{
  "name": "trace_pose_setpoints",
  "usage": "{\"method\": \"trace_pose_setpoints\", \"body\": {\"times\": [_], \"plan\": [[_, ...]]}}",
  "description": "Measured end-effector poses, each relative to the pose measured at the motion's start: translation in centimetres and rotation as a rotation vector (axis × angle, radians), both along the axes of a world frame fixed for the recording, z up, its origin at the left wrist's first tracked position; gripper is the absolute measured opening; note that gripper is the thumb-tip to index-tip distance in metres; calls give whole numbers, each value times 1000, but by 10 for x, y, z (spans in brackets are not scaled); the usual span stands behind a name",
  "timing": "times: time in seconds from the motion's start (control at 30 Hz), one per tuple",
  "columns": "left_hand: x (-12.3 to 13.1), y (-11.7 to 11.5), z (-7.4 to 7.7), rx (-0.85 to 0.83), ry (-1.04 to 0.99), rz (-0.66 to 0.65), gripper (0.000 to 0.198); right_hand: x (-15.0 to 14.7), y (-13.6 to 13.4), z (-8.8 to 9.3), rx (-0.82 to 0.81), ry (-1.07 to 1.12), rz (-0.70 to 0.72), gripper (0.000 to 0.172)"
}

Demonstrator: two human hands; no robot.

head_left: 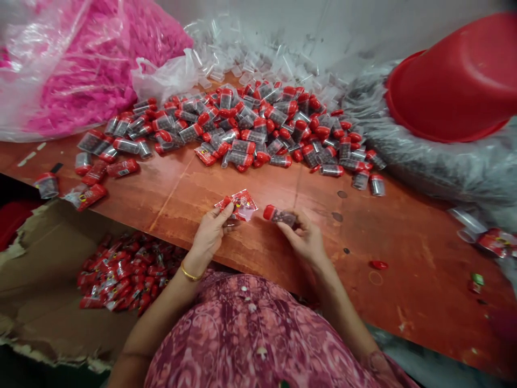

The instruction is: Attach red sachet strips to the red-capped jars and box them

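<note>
Between the thumb and fingers of my left hand (212, 229) is a flat red printed wrapper (244, 205) with a clear part. My right hand (305, 237) grips a small clear bottle (285, 216) with dark contents, its red cap end pointing left at the wrapper. A small gap separates the bottle from the wrapper. Beyond both hands lies a large pile of similar red-capped bottles (242, 145).
Several red-wrapped bottles (123, 168) lie at the table's left. Below, a cardboard box (36, 275) holds many wrapped pieces. A pink-filled bag (92, 64) stands back left; a red bucket (452, 81) rests on a plastic sack (436, 161) at right.
</note>
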State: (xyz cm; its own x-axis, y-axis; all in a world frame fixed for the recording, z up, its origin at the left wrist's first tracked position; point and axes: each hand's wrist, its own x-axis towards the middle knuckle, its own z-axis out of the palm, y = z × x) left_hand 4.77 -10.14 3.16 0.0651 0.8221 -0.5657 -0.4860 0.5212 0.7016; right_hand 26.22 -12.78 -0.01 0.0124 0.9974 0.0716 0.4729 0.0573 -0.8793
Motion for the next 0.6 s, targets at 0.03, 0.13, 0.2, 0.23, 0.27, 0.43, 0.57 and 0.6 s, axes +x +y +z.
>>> {"method": "trace_pose_setpoints", "body": {"times": [0.03,0.13,0.2,0.23,0.27,0.43,0.57,0.6], "plan": [[0,0,0,16,10,-4,40,1,-3,8,-40,144,2,28],[3,0,0,64,51,11,43,-1,-10,30,-191,413,55,33],[6,0,0,110,101,7,43,-5,-13,39,-258,505,70,36],[6,-1,-1,142,129,-3,42,-8,-14,41,-277,542,71,36],[7,-2,-1,179,157,-18,40,-11,-14,42,-288,573,69,36],[4,-4,-2,310,251,-82,33,-20,-13,37,-311,595,67,33],[3,-5,-4,343,308,-93,29,-25,-14,35,-255,546,43,31],[4,-5,-5,337,302,-87,30,-27,-14,34,-224,537,25,31]]}}
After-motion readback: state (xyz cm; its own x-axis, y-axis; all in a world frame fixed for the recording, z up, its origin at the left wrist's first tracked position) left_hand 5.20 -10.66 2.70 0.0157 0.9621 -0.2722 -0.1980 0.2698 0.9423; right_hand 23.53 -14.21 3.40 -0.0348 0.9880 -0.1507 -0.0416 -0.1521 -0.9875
